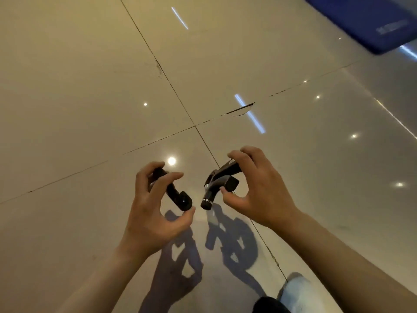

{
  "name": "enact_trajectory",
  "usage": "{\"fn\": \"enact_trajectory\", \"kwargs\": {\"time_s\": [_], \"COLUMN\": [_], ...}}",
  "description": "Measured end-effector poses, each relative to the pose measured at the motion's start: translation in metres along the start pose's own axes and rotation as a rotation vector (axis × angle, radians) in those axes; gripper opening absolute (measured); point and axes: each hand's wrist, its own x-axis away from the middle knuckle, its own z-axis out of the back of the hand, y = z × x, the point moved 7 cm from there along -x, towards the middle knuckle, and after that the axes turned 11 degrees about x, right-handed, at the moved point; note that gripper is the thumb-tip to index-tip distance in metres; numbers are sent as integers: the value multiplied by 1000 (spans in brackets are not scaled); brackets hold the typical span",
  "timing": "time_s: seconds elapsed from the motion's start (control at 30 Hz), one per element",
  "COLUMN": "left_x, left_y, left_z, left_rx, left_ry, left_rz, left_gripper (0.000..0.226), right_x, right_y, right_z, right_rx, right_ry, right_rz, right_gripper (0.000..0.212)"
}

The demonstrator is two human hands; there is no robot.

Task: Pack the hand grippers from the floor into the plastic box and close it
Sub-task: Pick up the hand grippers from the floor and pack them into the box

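My left hand (155, 206) holds a black hand gripper (174, 195) above the floor, fingers curled round its upper handle and the thumb under its lower end. Just to the right, my right hand (257, 190) holds a second black hand gripper (216, 188) with a silver ring near its lower tip; fingers wrap its upper handle and the thumb touches the lower one. The two grippers hang a short way apart, their lower ends pointing toward each other. A blue lid or box part (370, 21) lies at the top right corner; I cannot tell whether it belongs to the plastic box.
Glossy beige floor tiles (90, 86) with dark joints fill the view and mirror ceiling lights. The hands' shadows fall on the tile below them. A knee in light fabric (297, 292) shows at the bottom right.
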Motion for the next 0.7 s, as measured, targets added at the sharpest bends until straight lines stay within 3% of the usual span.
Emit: {"fn": "enact_trajectory", "kwargs": {"time_s": [0.13,0.33,0.5,0.7], "left_x": [-8,-7,28,94], "left_y": [72,210,343,466], "left_z": [-2,1,-2,-17], "left_rx": [100,213,99,223], "left_ry": [-27,-188,-358,-440], "left_rz": [-131,-287,-601,-748], "left_gripper": [61,57,54,48], "right_x": [45,123,209,344], "right_y": [-13,-34,-60,-91], "right_z": [67,185,284,365], "right_rx": [-40,-44,-4,-78], "right_ry": [92,227,482,747], "right_rz": [-149,-314,-404,-512], "right_gripper": [75,69,64,65]}}
